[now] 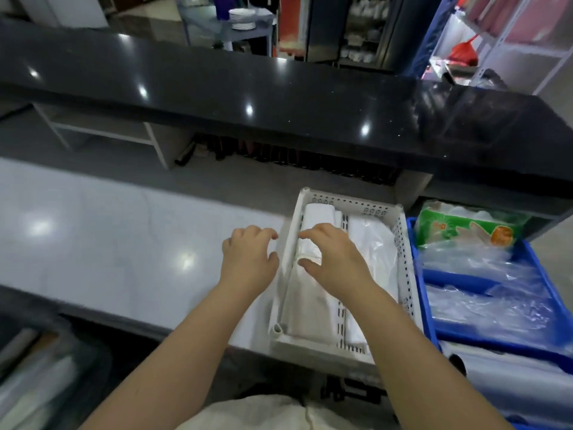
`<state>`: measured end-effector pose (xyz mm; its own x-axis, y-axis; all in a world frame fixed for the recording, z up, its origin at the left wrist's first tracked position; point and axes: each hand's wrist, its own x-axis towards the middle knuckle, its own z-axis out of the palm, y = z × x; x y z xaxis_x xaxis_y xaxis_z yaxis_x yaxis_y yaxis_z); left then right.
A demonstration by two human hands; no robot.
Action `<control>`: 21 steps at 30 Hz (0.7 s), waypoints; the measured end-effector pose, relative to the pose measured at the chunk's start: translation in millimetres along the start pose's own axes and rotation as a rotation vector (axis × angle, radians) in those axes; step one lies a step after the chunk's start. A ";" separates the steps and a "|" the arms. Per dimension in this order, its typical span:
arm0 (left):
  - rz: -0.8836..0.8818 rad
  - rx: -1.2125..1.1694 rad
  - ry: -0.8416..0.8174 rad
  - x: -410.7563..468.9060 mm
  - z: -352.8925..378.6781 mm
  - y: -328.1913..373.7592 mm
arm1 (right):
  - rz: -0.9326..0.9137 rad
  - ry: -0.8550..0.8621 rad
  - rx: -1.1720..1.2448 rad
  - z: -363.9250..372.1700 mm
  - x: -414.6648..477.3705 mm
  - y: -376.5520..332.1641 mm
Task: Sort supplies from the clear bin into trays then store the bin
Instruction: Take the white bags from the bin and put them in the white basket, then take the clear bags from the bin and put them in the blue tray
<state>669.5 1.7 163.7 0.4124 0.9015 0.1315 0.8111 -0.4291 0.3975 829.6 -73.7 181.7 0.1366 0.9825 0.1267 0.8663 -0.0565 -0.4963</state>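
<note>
Pale countertop [93, 237] runs below a black ledge [217, 88]; clear bin [46, 367] sits blurred at lower left; left hand [248, 259] hovers loosely curled, empty, just beside white tray [350, 203]; right hand [335, 259], fingers spread, over its white bags [378, 243]; blue tray [455, 280] holds clear packets [483, 305].

Both bare forearms extended forward, left hand [249, 254] and right hand [333, 256] loosely curled, palms down

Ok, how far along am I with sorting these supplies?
Partly done: the white tray holds white rolls and bags, the blue tray clear packets and a green pack. In hand: your right hand arches over one of those rolls; the left hand hovers empty beside the tray. Left: the clear bin seems to hold more, and isn't stored yet.
</note>
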 end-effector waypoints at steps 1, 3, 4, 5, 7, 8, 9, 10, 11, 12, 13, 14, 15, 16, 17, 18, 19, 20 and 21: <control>-0.014 0.022 0.017 -10.3 -0.9 -4.2 | -0.059 -0.005 -0.032 2.7 -1.3 -7.1; -0.063 0.052 0.050 -33.8 -3.2 -17.0 | -0.157 -0.024 -0.084 12.7 -3.5 -20.8; -0.103 0.065 0.061 -46.4 -5.1 -25.1 | -0.200 -0.035 -0.108 19.4 -3.7 -27.5; -0.150 0.081 0.066 -59.6 -7.7 -34.6 | -0.240 -0.047 -0.131 27.2 -3.4 -35.4; -0.248 0.116 0.072 -85.6 -14.5 -55.7 | -0.322 -0.078 -0.168 44.8 -2.7 -54.2; -0.297 0.126 0.080 -98.7 -18.8 -66.8 | -0.364 -0.097 -0.177 54.4 -2.4 -65.4; -0.344 0.130 0.093 -111.4 -24.3 -78.2 | -0.406 -0.118 -0.179 64.0 -2.9 -77.8; -0.389 0.131 0.111 -123.6 -30.7 -89.6 | -0.447 -0.140 -0.177 73.5 -3.7 -91.2; -0.432 0.132 0.130 -135.1 -37.6 -100.8 | -0.491 -0.167 -0.174 82.6 -4.2 -104.7; -0.475 0.133 0.154 -146.4 -45.0 -112.2 | -0.536 -0.196 -0.168 91.4 -4.6 -119.2; -0.515 0.136 0.183 -157.6 -52.2 -124.0 | -0.580 -0.224 -0.159 99.6 -4.7 -134.2; -0.555 0.140 0.215 -168.8 -59.6 -136.6 | -0.622 -0.250 -0.147 108.0 -4.5 -150.2; -0.597 0.143 0.243 -180.4 -67.0 -149.9 | -0.664 -0.273 -0.142 116.4 -4.1 -166.6; -0.638 0.141 0.265 -191.9 -73.8 -164.0 | -0.710 -0.294 -0.155 125.5 -3.2 -183.3; -0.677 0.136 0.282 -203.6 -80.4 -179.1 | -0.756 -0.310 -0.181 135.2 -2.4 -200.9; -0.716 0.129 0.296 -215.4 -86.6 -195.3 | -0.795 -0.324 -0.197 145.9 -1.4 -219.0; -0.757 0.120 0.309 -227.0 -93.4 -212.4 | -0.825 -0.339 -0.194 157.3 -0.8 -237.8; -0.799 0.110 0.320 -238.2 -101.0 -230.2 | -0.851 -0.356 -0.175 169.9 -0.2 -257.3; -0.836 0.101 0.330 -249.1 -109.6 -249.5 | -0.879 -0.371 -0.154 183.5 0.5 -277.8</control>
<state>319.0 -109.5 131.2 -0.4552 0.8852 0.0959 0.8316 0.3842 0.4010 500.7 -25.0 161.9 -0.7284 0.6768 0.1067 0.6435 0.7293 -0.2323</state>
